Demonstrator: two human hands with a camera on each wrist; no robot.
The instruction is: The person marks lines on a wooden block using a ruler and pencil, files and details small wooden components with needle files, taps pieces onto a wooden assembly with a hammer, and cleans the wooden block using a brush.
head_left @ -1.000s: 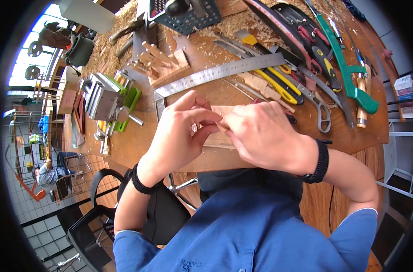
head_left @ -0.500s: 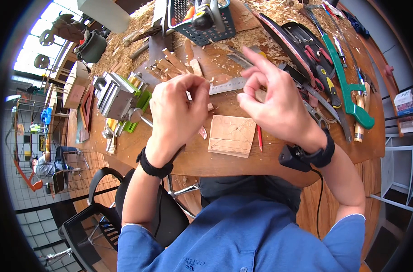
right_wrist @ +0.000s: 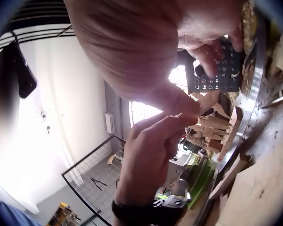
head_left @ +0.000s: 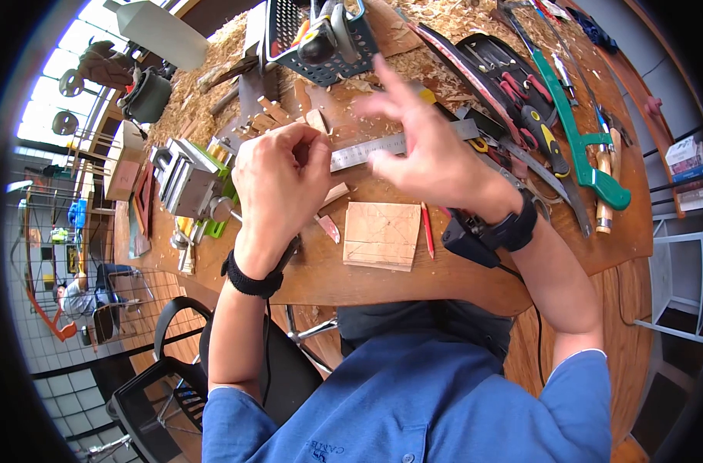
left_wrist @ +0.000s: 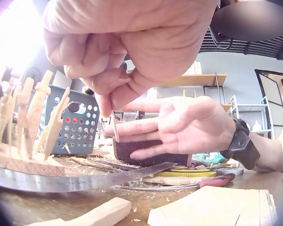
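Observation:
My left hand [head_left: 278, 177] is raised over the table's left-middle, thumb and fingers pinched together. In the left wrist view a small thin wooden sliver [left_wrist: 115, 127] hangs from its fingertips; in the head view it is hidden. To the right, my right hand [head_left: 451, 158] is lifted with fingers spread and nothing in them, blurred at the tips. Below and between both hands lies a square wooden board [head_left: 382, 235] with pencil lines on it. A red pencil [head_left: 428, 231] rests along its right side, and a wood offcut [head_left: 334, 194] lies past its upper left corner.
A steel square [head_left: 367, 152] lies beyond the hands, with small carved wooden figures [left_wrist: 26, 117] on a base behind it. A vise [head_left: 189, 185] stands at left, a tool basket [head_left: 320, 54] at the back. Saws, including a green-handled one [head_left: 598, 181], crowd the right.
Both hands were together over the board, fingers meeting at a small brown piece. They have come apart and up, uncovering board and pencil; the right hand's fingers have spread.

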